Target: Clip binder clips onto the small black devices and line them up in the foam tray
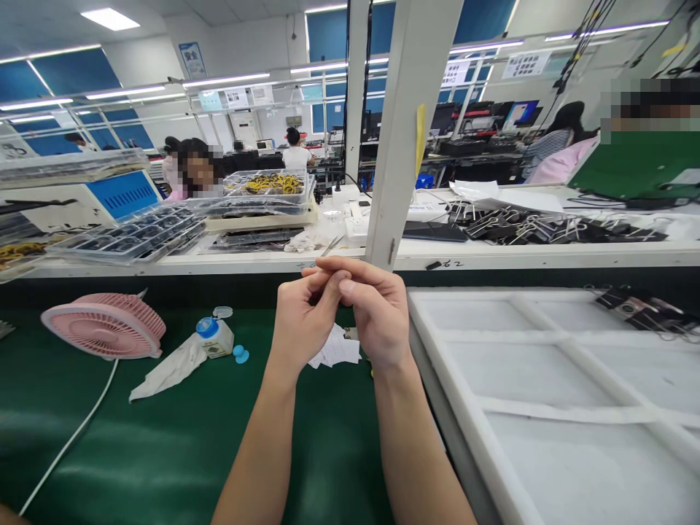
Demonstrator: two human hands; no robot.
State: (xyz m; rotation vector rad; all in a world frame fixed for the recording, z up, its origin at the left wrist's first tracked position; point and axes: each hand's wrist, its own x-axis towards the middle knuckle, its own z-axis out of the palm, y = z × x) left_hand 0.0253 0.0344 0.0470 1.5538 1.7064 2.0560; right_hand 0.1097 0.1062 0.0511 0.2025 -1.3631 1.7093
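From my feed, the left hand [306, 321] and right hand [381, 317] meet in the middle, fingers [361, 271] bent and pressed together at the tips; I can't tell whether anything is pinched between them. The white papers [340, 350] lie on the green surface [333, 445], lower in my view than the fingers and partly hidden by the hands. A thin pointed tool [332, 246] shows just above the fingertips, though I can't tell if they touch it. Left of the fingers I have the bottle [219, 340] and pink fan [103, 326]; right of them, the white tray [481, 437].
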